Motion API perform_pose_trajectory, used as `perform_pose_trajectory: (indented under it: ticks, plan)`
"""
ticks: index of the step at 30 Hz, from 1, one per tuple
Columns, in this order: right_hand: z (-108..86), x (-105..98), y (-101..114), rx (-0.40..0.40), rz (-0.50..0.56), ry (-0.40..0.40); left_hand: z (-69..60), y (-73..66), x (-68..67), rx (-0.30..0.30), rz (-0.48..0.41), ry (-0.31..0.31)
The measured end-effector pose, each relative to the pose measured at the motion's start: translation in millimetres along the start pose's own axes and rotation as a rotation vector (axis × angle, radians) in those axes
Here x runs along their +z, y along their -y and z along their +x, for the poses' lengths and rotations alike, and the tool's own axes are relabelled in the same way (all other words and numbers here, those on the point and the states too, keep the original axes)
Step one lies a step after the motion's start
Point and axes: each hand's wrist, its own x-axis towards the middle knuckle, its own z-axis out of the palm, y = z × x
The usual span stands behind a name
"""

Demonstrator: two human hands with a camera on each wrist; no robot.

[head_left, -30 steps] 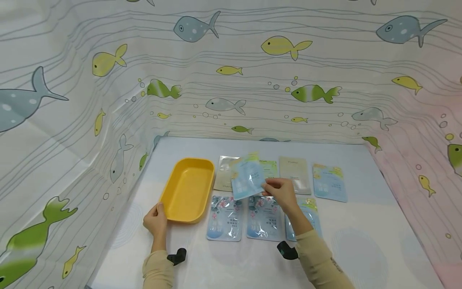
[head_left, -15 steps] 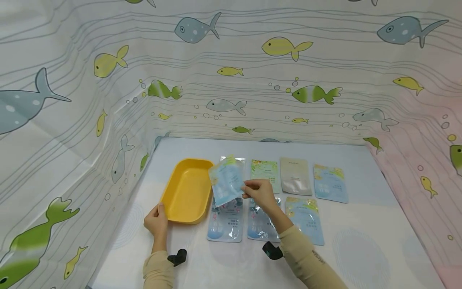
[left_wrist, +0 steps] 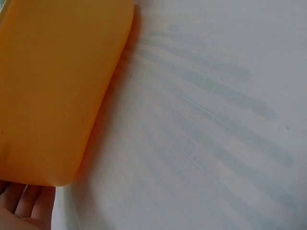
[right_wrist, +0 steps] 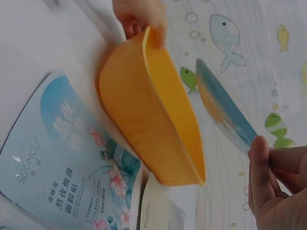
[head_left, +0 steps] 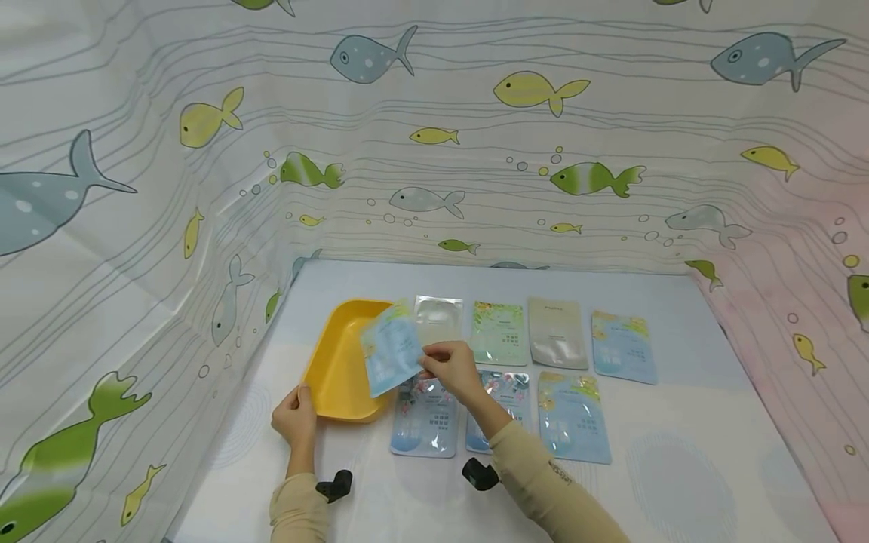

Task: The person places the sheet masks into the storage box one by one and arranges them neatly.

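A blue sachet with a yellow-green end is pinched at its right edge by my right hand, held over the right side of a yellow tray. The right wrist view shows the sachet nearly edge-on between thumb and fingers of my right hand, above the tray's rim. My left hand grips the tray's near left corner. In the left wrist view, fingers of my left hand lie under the tray's end; the thumb is hidden there.
Right of the tray lie a silver sachet, a green one, a beige one and a blue one. Nearer are two floral sachets and another blue one. Fish-patterned sheeting surrounds the table.
My right hand has carried the blue sachet leftwards from above the back row to over the tray. My left hand still grips the tray's corner.
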Motion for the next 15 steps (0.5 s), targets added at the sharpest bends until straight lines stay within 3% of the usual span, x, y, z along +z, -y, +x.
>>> perform_pose_trajectory:
  ticks: [15]
  plan:
    - [17.7, 43, -13, 0.059, -0.050, -0.028, 0.7, 0.9, 0.2, 0.013, -0.001, -0.012]
